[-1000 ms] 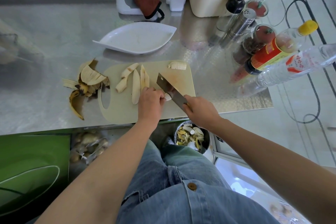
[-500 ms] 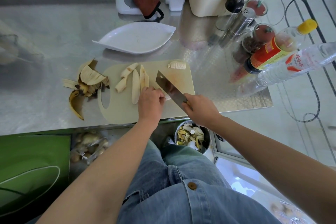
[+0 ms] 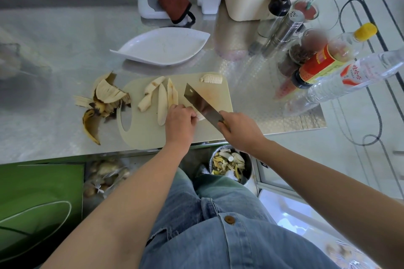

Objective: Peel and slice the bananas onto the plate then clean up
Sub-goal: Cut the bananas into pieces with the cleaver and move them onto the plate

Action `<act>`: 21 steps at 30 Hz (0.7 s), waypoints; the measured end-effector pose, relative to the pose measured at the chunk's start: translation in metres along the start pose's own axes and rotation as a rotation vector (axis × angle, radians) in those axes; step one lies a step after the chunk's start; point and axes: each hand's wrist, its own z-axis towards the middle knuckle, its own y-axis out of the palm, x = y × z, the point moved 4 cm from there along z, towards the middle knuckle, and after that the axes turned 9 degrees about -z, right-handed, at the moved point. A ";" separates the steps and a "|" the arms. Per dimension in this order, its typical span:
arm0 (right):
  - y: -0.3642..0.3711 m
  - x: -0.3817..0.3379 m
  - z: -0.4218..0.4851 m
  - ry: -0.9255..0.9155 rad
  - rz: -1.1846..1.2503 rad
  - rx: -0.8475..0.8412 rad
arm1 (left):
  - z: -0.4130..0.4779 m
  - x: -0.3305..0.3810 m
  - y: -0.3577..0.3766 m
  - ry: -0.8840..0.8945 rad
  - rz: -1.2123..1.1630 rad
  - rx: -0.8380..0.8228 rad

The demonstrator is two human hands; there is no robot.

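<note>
While our left hand (image 3: 180, 123) pinches the banana (image 3: 201, 117) and our right hand (image 3: 240, 131) grips the knife (image 3: 201, 102), a slip could nick fingers (image 3: 192, 116) just beside it.

The left hand (image 3: 179, 123) holds down a banana piece (image 3: 201, 117) on the cutting board (image 3: 142, 135). The right hand (image 3: 240, 131) grips the knife (image 3: 201, 102) — blade against that piece. Banana strips (image 3: 162, 102) lie just left, a sliced stack (image 3: 211, 78) at the far corner. Behind the board stands the plate (image 3: 161, 47) — peels (image 3: 105, 98) lie beside it.
</note>
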 end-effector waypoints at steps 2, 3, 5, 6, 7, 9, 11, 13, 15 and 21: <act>0.001 0.000 0.000 0.002 -0.010 -0.007 | 0.000 0.000 0.000 -0.004 -0.006 0.001; 0.002 0.001 0.000 0.005 -0.015 -0.008 | 0.000 0.000 0.000 -0.006 -0.008 0.001; 0.004 0.001 0.000 0.010 -0.025 -0.009 | 0.000 0.000 0.000 -0.007 -0.006 0.001; 0.005 0.000 0.000 0.015 -0.027 -0.012 | 0.000 0.000 0.000 -0.008 -0.007 0.001; 0.007 0.000 0.000 0.023 -0.025 -0.018 | 0.000 0.000 0.000 -0.010 -0.009 0.000; 0.010 0.000 -0.001 0.043 -0.026 -0.038 | 0.000 0.000 0.000 -0.014 -0.017 -0.003; 0.014 0.000 -0.001 0.059 -0.038 -0.053 | 0.000 0.000 0.000 -0.020 -0.017 -0.013; 0.015 0.000 -0.001 0.061 -0.037 -0.048 | 0.000 0.001 0.000 -0.019 -0.012 -0.021; 0.014 0.001 -0.001 0.053 -0.027 -0.040 | -0.001 0.001 -0.001 -0.015 -0.017 -0.022; 0.007 0.000 -0.003 0.031 0.041 0.023 | -0.001 0.000 -0.001 -0.015 -0.029 -0.019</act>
